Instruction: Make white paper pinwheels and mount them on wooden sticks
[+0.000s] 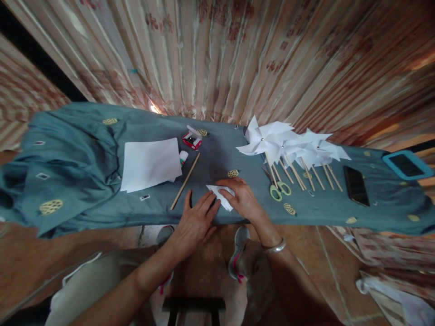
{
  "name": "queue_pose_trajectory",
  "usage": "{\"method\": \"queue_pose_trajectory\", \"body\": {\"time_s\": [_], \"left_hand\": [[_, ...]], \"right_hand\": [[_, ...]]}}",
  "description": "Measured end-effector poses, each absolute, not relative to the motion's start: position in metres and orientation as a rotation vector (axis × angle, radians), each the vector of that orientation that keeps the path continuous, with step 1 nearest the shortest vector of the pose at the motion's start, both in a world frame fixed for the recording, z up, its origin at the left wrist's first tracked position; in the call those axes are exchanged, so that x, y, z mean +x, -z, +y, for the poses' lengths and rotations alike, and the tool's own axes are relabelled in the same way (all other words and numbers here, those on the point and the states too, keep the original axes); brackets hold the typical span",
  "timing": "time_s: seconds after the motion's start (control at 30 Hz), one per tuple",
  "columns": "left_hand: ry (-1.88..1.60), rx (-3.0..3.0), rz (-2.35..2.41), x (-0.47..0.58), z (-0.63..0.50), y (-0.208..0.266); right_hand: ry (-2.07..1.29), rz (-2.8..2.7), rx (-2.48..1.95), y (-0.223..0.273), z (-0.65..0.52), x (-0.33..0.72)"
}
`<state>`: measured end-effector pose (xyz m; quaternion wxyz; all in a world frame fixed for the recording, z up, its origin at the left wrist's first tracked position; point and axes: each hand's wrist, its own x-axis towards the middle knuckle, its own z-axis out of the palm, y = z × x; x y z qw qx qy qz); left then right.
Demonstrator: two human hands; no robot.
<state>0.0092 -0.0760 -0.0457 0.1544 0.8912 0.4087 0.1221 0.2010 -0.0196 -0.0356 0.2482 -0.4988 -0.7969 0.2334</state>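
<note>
A small piece of folded white paper point(222, 199) lies near the front edge of the cloth-covered table. My right hand point(240, 197) bends over it, thumb and fingers closed on its right side. From the left, my left hand point(199, 217) rests with its fingers stretched out, the fingertips touching the paper's left side. Part of the paper is hidden under the fingers. To the left of my hands a thin wooden stick point(185, 181) lies slantwise on the cloth.
A stack of white paper point(151, 164) lies at left, a glue stick point(183, 157) by its edge. Behind is an open red box point(192, 138). At right are several paper pinwheels point(268, 138) on sticks, green-handled scissors point(276, 192), a black phone point(355, 185) and a blue-framed device point(406, 164).
</note>
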Motion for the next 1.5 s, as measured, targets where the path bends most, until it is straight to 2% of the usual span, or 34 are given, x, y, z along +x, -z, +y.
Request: {"method": "queue_pose_trajectory", "body": {"time_s": [0.43,1.5], "left_hand": [[-0.364,2.539,1.197,0.008,-0.074,0.042],[-0.331,2.545,1.284,0.009,-0.071,0.049]], "right_hand": [[-0.546,-2.206,-1.251,0.038,-0.021,0.199],[-0.498,-2.191,-1.355,0.04,-0.023,0.188]]}}
